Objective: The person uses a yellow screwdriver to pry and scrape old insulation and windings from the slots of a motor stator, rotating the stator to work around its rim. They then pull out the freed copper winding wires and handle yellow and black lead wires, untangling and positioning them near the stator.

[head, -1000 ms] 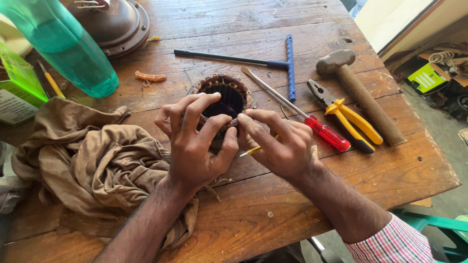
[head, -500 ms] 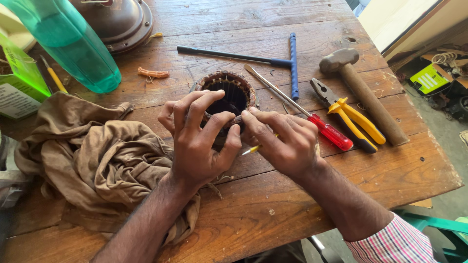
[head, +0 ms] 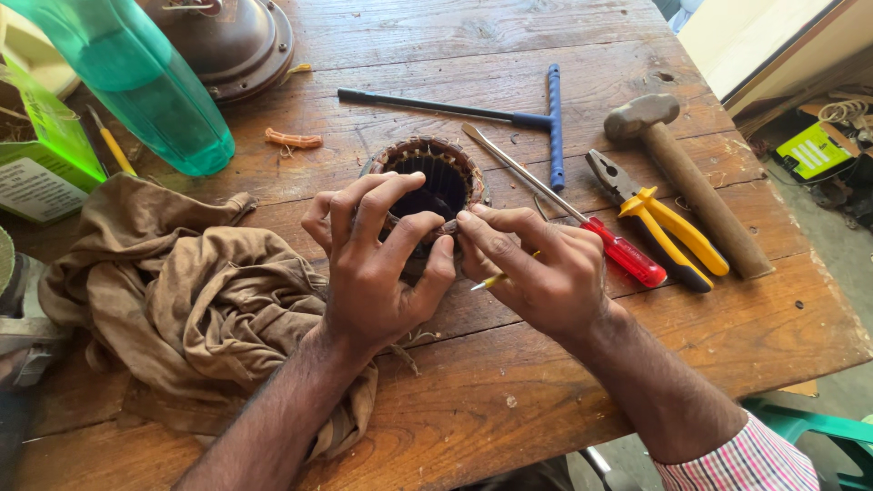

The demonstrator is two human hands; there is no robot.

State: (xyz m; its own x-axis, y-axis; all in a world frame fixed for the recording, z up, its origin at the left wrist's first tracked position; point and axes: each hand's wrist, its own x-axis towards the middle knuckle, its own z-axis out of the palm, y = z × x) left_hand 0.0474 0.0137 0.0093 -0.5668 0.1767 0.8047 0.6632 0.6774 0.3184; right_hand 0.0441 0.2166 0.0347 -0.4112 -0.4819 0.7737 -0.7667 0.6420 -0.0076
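While the left hand (head: 377, 264) gripped the motor stator (head: 427, 186) mid-table (head: 509, 427), the right hand (head: 536, 268) pinched a small yellow-handled tool (head: 489, 281) against its rim.

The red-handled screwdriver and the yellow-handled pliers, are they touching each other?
Cannot tell. In the head view the red-handled screwdriver lies right beside the yellow-handled pliers, too close to show a gap or contact.

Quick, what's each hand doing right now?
Left hand: closed around the round wound coil ring.
Right hand: fingertips on the ring, yellow tool tucked under it.

The hands (head: 455, 264) hide the wound ring's (head: 436, 168) near rim; green bottle (head: 136, 73) cut off.
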